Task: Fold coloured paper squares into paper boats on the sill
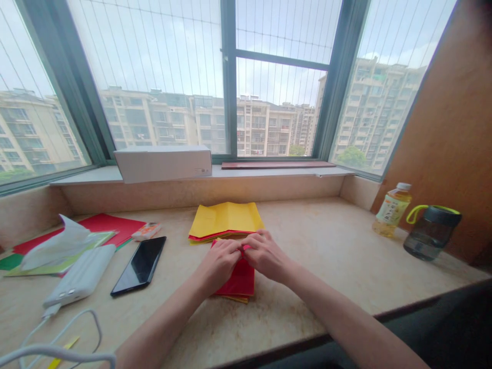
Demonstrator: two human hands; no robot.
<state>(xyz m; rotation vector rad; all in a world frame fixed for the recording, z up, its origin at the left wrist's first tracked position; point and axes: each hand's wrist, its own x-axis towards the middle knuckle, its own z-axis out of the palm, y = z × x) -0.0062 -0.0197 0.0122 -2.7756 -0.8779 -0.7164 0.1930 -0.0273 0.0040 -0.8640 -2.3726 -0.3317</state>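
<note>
A red sheet of paper (243, 279) lies on the counter in front of me, with yellow paper edges (237, 299) showing under its near end. My left hand (221, 262) rests on the red paper's left side, its fingers closed at the upper part. From the right, my right hand (266, 256) pinches the same paper, and the fingertips of both hands nearly meet. The fingers hide the fold or edge between them. Just beyond the hands is a creased yellow stack of paper (226, 218) with red layers at its near edge.
To the left are a black phone (139, 265), a white power bank (80, 274) with a cable (98, 328), red sheets (111, 225) and a small orange-white packet (146, 231). A drink bottle (392, 211) and a dark cup (432, 233) stand right. A white box (163, 164) sits on the sill.
</note>
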